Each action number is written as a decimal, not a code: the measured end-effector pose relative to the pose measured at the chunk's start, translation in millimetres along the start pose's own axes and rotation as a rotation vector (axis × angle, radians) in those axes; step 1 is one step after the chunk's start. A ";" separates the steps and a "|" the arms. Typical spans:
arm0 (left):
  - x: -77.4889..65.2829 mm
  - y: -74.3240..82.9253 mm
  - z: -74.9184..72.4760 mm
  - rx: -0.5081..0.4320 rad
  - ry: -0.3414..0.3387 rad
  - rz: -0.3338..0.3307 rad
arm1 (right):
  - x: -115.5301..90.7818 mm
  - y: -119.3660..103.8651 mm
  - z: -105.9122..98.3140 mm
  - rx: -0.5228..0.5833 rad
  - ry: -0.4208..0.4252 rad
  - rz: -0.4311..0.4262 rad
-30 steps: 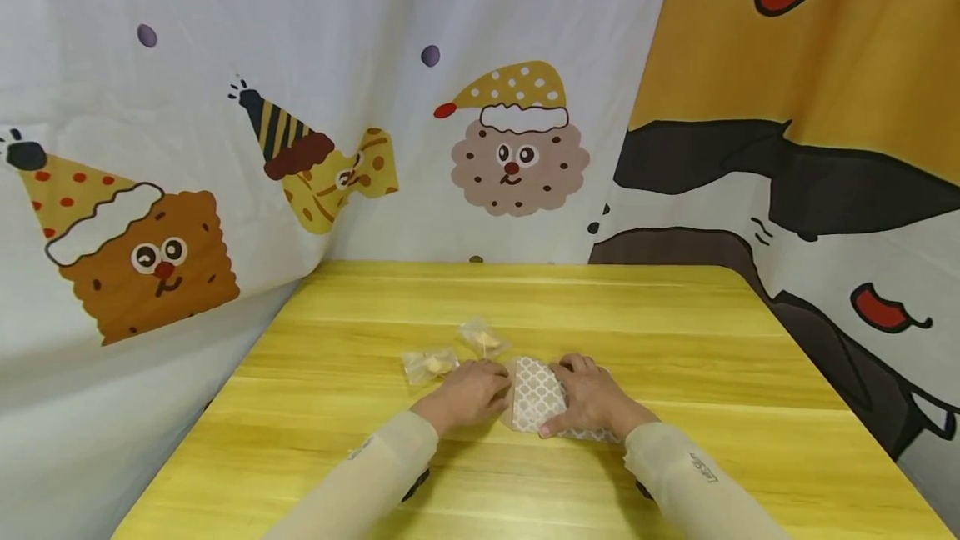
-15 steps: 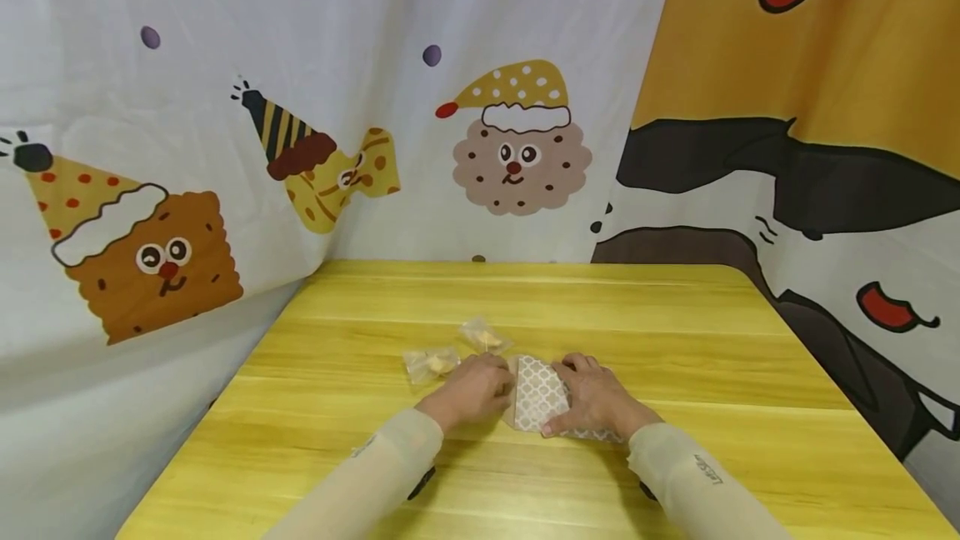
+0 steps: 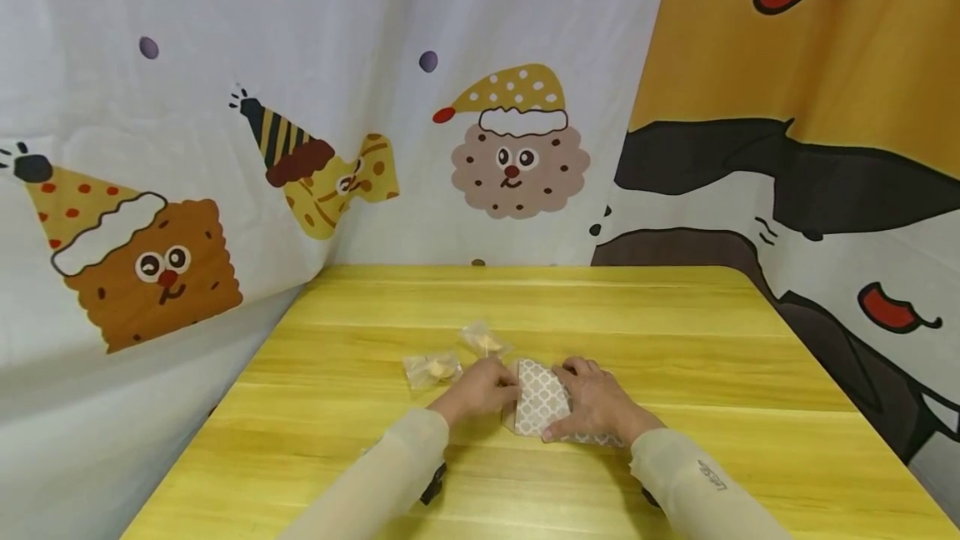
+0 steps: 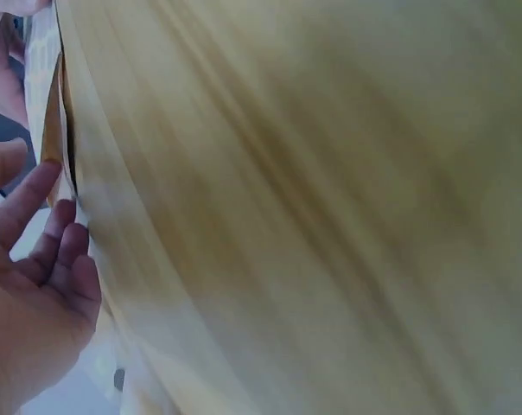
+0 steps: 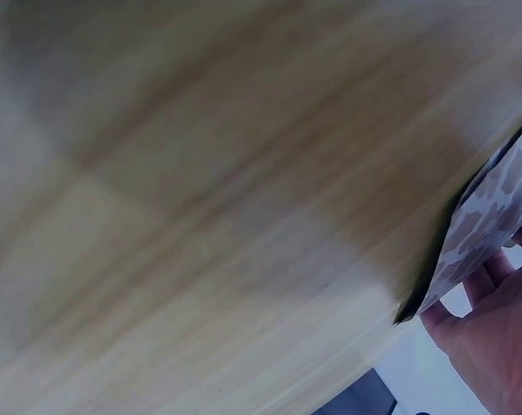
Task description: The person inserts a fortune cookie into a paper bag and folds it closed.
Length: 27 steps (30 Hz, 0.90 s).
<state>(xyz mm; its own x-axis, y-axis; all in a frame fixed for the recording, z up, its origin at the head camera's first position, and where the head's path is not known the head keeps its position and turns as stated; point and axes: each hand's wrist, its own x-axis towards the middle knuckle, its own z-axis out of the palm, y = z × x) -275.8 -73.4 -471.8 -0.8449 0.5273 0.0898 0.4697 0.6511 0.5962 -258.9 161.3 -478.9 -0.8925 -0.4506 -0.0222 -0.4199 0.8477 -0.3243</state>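
Observation:
A flat paper bag (image 3: 540, 398) with a white and beige lattice print lies on the table, with a plain brownish strip at its left end. My right hand (image 3: 600, 407) spans the bag and holds it, thumb at the near edge and fingers towards the far edge; in the right wrist view the fingers meet the bag's printed side (image 5: 494, 207). At the left end is my left hand (image 3: 482, 390). In the left wrist view the bag's end gapes slightly, showing brown paper (image 4: 52, 130); the left hand's fingertips (image 4: 49, 173) touch it, while the thumb stands apart.
Two small clear packets with pale yellow contents, a left packet (image 3: 438, 367) and a farther packet (image 3: 483, 342), lie beyond the left hand. The yellow wood-grain table (image 3: 525, 298) ends against a printed curtain (image 3: 375, 23).
The left hand's fingers have straightened somewhat and reach to the bag's left end, and its wrist has shifted slightly right. The right hand and the bag stay nearly still.

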 end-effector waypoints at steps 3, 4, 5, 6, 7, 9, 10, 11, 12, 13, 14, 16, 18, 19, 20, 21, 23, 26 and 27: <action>-0.4 1.9 6.2 -0.086 0.034 -0.061 | -0.2 -1.1 2.9 0.001 -0.009 0.012; -0.6 2.5 8.2 -0.105 0.043 -0.083 | -0.2 -2.0 4.0 -0.003 -0.017 0.016; -0.8 3.1 10.0 -0.123 0.050 -0.106 | -0.1 -3.0 5.1 -0.006 -0.026 0.019; -1.0 4.1 11.1 -0.144 0.061 -0.126 | 0.0 -4.6 5.8 -0.010 -0.031 0.018; -1.0 4.6 11.7 -0.173 0.073 -0.140 | 0.0 -5.9 6.5 -0.014 -0.032 0.018; -0.5 4.9 11.3 -0.256 0.091 -0.182 | -0.1 -8.7 6.2 -0.024 -0.033 0.011; -0.5 4.7 10.1 -0.298 0.101 -0.196 | 0.5 -8.7 6.3 -0.034 -0.034 0.007; -0.4 3.8 8.8 -0.349 0.106 -0.208 | 0.9 -8.6 5.9 -0.032 -0.032 0.002; -0.4 2.9 7.1 -0.386 0.110 -0.216 | 1.2 -8.3 5.2 -0.022 -0.028 -0.006; -0.7 1.6 5.5 -0.419 0.110 -0.224 | 1.2 -7.7 4.4 -0.012 -0.030 -0.009; -1.2 0.5 3.7 -0.446 0.105 -0.228 | 1.4 -7.0 3.6 -0.003 -0.034 -0.012; -2.7 -1.4 -0.1 -0.490 0.090 -0.220 | 2.0 -5.5 2.8 0.035 -0.039 -0.016; -3.9 -2.7 -3.1 -0.499 0.076 -0.202 | 1.6 -5.3 1.8 0.058 -0.041 -0.008; -4.5 -3.4 -4.4 -0.497 0.068 -0.189 | 1.4 -5.3 1.5 0.066 -0.040 0.004; -5.0 -4.1 -5.5 -0.477 0.063 -0.168 | 1.4 -5.0 1.2 0.074 -0.036 0.013; -5.5 -4.7 -6.4 -0.440 0.059 -0.141 | 1.4 -4.8 0.9 0.086 -0.030 0.021; -7.2 -7.1 -7.5 -0.317 0.045 -0.075 | 1.4 -4.4 0.5 0.092 -0.022 0.036; -10.7 -11.6 -8.4 -0.045 0.014 0.012 | 1.7 -3.9 -0.1 0.109 -0.016 0.039; -11.9 -13.0 -8.6 0.051 -0.005 0.037 | 1.7 -3.8 -0.4 0.110 -0.017 0.039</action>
<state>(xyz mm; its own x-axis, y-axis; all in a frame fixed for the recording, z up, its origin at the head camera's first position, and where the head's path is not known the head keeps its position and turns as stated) -274.0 -92.8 -473.7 -0.8257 0.5539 0.1067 0.5127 0.6580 0.5515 -258.8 157.4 -477.4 -0.9044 -0.4235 -0.0522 -0.3636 0.8290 -0.4249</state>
